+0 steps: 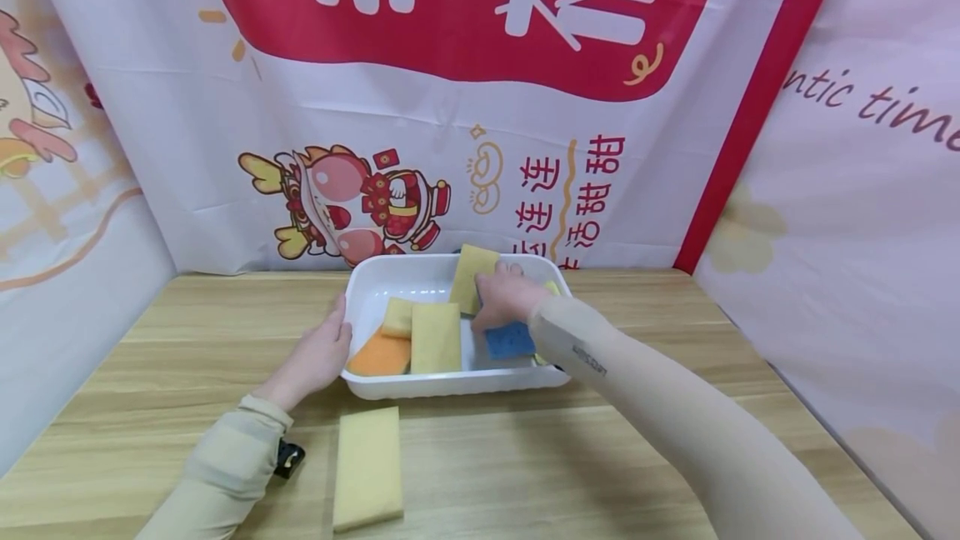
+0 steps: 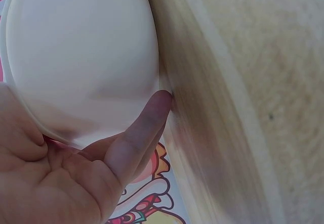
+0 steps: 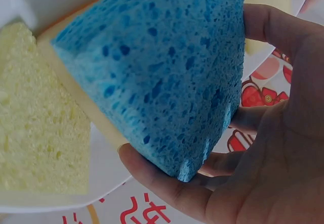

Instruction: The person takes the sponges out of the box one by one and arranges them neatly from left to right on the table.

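In the head view, my left hand (image 1: 322, 352) lies with its fingers along the left end of a white plastic basin (image 1: 457, 382); the left wrist view shows fairly straight fingers against its outside wall. My right hand (image 3: 268, 133) grips a porous blue sponge (image 3: 162, 67) by its edges. Behind it a pale layer shows, and I cannot tell whether that is gripped too. In the head view, a yellow sponge (image 1: 471, 273) stands tilted beside the right hand's fingers. A blue surface (image 1: 512, 342) shows below that hand, inside the basin.
In the basin's left half lie an orange sponge (image 1: 381, 354), a small yellow sponge (image 1: 397, 317) and a larger yellow sponge (image 1: 436, 338). Another yellow sponge (image 1: 368, 468) lies on the wooden table (image 1: 570, 473) in front. A printed cloth (image 1: 450, 107) hangs behind.
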Motion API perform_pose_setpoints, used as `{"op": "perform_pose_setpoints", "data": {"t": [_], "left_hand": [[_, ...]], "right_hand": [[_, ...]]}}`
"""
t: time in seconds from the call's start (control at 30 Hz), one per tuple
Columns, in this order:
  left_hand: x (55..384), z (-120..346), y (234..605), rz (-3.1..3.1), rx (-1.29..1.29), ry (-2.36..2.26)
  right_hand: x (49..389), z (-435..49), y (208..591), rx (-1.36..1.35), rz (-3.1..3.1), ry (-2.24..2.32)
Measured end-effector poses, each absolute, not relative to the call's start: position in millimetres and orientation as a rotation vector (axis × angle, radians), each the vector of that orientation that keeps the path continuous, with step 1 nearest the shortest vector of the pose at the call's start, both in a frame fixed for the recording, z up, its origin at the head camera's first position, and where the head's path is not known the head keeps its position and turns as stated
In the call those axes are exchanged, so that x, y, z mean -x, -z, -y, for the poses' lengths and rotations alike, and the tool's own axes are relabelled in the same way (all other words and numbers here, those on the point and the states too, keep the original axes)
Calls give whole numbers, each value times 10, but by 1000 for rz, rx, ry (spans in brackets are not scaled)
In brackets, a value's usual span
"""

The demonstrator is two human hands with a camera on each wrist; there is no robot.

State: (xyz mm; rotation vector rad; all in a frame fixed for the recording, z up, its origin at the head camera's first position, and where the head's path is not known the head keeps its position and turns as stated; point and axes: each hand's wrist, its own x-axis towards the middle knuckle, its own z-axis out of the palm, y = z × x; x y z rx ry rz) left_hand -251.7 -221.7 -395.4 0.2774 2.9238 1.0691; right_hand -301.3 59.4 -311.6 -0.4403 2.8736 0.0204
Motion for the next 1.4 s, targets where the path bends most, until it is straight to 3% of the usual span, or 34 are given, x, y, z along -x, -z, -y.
{"op": "perform_pose_setpoints", "data": {"t": [0.57,1.4], "left_hand": [[2518,2222,3958,-2916,-278,-1077],[2535,2238,3969,-2913,-274,-1084]], "right_hand": [[2793,-662,3181,522,-2990,26],[2313,-541,2897,708,-3276,73]]}}
